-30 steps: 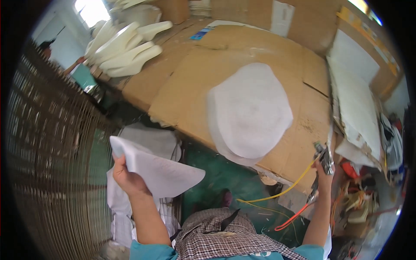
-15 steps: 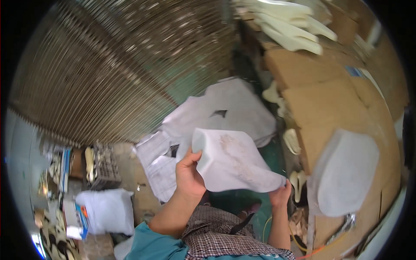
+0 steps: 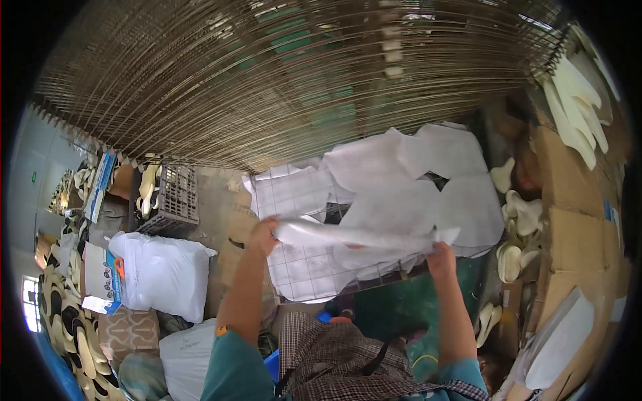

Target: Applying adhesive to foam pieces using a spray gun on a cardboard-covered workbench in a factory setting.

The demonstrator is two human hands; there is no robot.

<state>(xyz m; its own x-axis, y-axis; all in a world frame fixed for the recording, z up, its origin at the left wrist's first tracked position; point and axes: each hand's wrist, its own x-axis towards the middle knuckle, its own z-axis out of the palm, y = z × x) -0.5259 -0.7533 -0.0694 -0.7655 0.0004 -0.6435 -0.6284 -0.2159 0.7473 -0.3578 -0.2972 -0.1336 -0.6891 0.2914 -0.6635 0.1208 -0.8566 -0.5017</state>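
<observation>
A thin white sheet (image 3: 354, 235) is stretched between my two hands and seen nearly edge-on. My left hand (image 3: 266, 235) is closed on its left end. Around the sheet's right end, my right hand (image 3: 441, 259) is closed too. Below and beyond it lies a wire rack (image 3: 294, 275), its grid showing through and between several flat white pieces (image 3: 374, 157) laid over it. Dark gaps show between some of these pieces. The held sheet hangs above the near part of the rack; whether it touches the pieces beneath, I cannot tell.
Stacked wire racks (image 3: 267, 87) fill the far side. At right stands a cardboard-covered table (image 3: 578, 227) with a stack of white sheets (image 3: 558, 341) and pale foam-like shapes (image 3: 575, 107). At left are a plastic crate (image 3: 177, 197) and a full white bag (image 3: 167, 271).
My view has swung left, away from the cardboard-covered table. The sheet has gone from broad side facing me to nearly edge-on, stretched over the wire rack, with my hands farther apart.
</observation>
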